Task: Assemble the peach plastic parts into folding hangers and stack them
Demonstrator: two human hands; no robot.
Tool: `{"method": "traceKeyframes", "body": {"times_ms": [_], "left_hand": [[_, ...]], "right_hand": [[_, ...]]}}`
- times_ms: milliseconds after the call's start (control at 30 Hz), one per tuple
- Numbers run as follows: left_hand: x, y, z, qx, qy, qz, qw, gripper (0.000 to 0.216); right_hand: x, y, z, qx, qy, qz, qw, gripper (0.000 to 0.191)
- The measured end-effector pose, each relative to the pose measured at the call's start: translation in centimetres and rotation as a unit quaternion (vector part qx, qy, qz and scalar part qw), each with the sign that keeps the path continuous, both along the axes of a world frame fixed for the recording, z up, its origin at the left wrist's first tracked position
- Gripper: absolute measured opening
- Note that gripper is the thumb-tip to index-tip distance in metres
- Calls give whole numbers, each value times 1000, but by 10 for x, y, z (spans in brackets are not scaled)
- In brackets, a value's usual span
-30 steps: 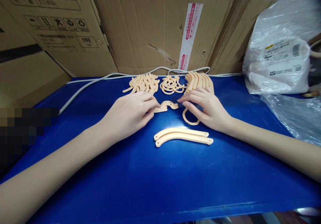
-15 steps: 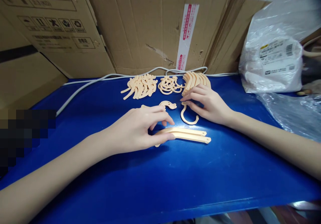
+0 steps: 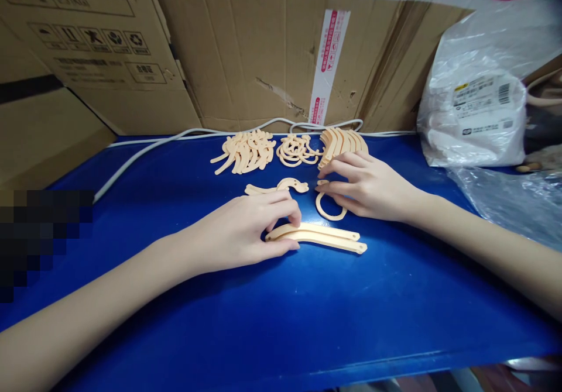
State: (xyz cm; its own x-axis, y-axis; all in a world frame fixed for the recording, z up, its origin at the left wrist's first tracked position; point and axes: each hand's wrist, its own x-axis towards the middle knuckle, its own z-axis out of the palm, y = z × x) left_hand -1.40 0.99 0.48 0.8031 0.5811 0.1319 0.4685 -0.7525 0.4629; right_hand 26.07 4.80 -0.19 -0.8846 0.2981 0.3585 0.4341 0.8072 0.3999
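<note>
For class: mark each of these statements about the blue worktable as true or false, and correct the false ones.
1. The left hand pinches the left end of the two long curved strips. True.
2. The right hand holds the white cable. False: its fingers rest at the hook-shaped piece. The cable lies apart from it, along the back of the blue table.
3. Three piles of peach parts lie in a row at the back of the table. True.
4. The plastic bag sits at the person's left. False: it sits at the right, against the cardboard boxes.
</note>
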Motion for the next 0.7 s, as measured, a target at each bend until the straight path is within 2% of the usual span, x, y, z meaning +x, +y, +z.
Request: {"method": "traceKeyframes", "body": {"times_ms": [300,467,533,600,667,700], "left_hand": [[0,-3,-3,17,9,-24,1000,13],[-1,-5,-2,36,19,-31,999,15],[0,-6,-3,35,19,-27,999,16],[0,-6,-4,30,18,-23,999,14],[1,-7,-5,24,17,-19,999,12],[1,-7,-5,24,16,-18,999,11]], "right_hand": [[-4,-3,4,108,-89,-20,990,30],[-6,-2,0,121,-20,-15,992,22],[-7,-2,-3,85,43,-14,995,17],[-8,-4,-5,-1,125,-16,992,13],[-12,-9,-5,-147,221,-25,964,11],[-15,-11,-5,-233,270,-30,934,11]]}}
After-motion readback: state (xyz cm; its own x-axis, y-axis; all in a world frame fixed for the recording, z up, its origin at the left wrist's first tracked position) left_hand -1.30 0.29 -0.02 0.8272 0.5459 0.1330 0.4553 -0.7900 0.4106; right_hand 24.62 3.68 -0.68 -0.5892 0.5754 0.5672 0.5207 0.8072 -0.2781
